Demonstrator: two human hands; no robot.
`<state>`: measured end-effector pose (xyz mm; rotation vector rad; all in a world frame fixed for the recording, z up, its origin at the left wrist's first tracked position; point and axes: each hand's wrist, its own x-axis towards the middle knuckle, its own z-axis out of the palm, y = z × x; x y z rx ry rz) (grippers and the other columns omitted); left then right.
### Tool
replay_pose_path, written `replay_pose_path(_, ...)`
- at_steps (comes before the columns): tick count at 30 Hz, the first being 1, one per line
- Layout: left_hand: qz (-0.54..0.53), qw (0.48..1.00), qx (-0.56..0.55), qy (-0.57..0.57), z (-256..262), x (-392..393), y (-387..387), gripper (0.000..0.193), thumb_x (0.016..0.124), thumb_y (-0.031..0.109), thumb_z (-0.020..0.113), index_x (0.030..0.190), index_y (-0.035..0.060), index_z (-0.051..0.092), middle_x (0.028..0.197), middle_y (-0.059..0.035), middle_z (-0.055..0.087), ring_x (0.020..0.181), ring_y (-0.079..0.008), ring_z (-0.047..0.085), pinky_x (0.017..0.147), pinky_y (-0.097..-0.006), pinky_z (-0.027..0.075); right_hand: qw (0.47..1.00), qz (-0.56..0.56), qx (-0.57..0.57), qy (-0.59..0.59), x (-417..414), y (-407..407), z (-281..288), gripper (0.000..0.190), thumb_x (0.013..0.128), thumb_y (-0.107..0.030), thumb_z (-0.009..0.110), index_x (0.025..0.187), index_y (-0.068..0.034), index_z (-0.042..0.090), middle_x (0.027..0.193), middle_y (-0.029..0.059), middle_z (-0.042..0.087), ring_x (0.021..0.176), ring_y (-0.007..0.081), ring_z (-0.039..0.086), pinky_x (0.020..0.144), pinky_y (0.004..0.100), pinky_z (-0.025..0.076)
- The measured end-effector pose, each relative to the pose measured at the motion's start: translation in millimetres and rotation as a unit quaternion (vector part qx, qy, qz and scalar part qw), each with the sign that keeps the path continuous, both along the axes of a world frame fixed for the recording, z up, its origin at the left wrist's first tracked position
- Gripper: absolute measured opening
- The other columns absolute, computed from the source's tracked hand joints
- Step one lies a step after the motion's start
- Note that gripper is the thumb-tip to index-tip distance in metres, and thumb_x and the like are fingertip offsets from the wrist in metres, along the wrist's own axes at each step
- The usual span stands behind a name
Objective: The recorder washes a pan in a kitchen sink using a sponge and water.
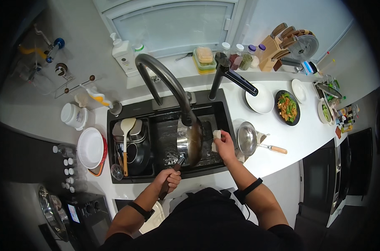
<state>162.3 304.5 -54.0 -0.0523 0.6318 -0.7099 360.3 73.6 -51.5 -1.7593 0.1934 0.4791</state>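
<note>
My left hand [169, 181] grips the dark handle of a metal pan [194, 142], which is tilted on its side in the black sink [165, 124]. Brown stains mark the pan's outer face. The gooseneck faucet [174, 84] arches over it, its spout end at the pan's upper rim. Pinched between the fingers of my right hand [225, 146] is a pale cloth [215, 141], just right of the pan and apart from it. Water splashes below the pan on the sink floor.
Left in the sink, a black basin holds metal boxes [135, 131], a spatula [126, 144] and a black pan [139, 160]. A strainer [247, 139] lies right of the sink. Beyond are a white plate [262, 98] and a dish of food [287, 108]. A knife block [271, 51] stands behind.
</note>
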Motion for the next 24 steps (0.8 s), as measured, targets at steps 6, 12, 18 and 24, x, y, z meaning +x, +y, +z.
replay_pose_path(6, 0.06, 0.993, -0.102, -0.006, 2, 10, -24, 0.018, 0.098, 0.011, 0.042, 0.082, 0.0098, 0.048, 0.062, 0.0098, 0.043, 0.047, -0.0015, 0.044, 0.046, -0.0213, 0.039, 1.0, -0.013, -0.001, 0.004, 2, -1, -9, 0.053, 0.081, -0.018, 0.068, 0.13, -0.005, 0.054, 0.091, 0.0074, 0.065, 0.08, 0.0158, 0.064, 0.073, 0.0294, 0.052)
replay_pose_path(12, 0.139, 0.971, -0.192, 0.002, 13, 36, -44, 0.021, 0.096, 0.01, 0.042, 0.075, 0.0114, 0.044, 0.064, 0.0084, 0.042, 0.052, -0.0018, 0.045, 0.053, -0.0222, 0.042, 1.0, -0.015, 0.007, 0.005, 4, -1, -10, 0.052, 0.081, -0.018, 0.068, 0.13, -0.005, 0.054, 0.091, 0.0069, 0.064, 0.079, 0.0156, 0.062, 0.071, 0.0291, 0.051)
replay_pose_path(18, 0.194, 0.947, -0.256, -0.01, 20, 62, -63, 0.017, 0.093, 0.007, 0.044, 0.075, 0.0078, 0.045, 0.067, 0.0039, 0.046, 0.056, -0.0051, 0.049, 0.058, -0.0235, 0.046, 1.0, -0.017, 0.026, -0.005, 5, -6, -10, 0.05, 0.081, -0.015, 0.067, 0.129, -0.006, 0.054, 0.09, 0.0068, 0.063, 0.078, 0.0148, 0.062, 0.07, 0.0285, 0.05)
replay_pose_path(24, 0.264, 0.929, -0.257, -0.01, 18, 89, -66, 0.01, 0.092, 0.006, 0.046, 0.082, 0.0038, 0.047, 0.065, 0.0028, 0.046, 0.055, -0.007, 0.049, 0.057, -0.0231, 0.046, 0.999, -0.032, 0.036, 0.022, 2, -9, -9, 0.05, 0.081, -0.013, 0.067, 0.129, -0.005, 0.054, 0.089, 0.0066, 0.063, 0.078, 0.015, 0.062, 0.069, 0.0286, 0.051)
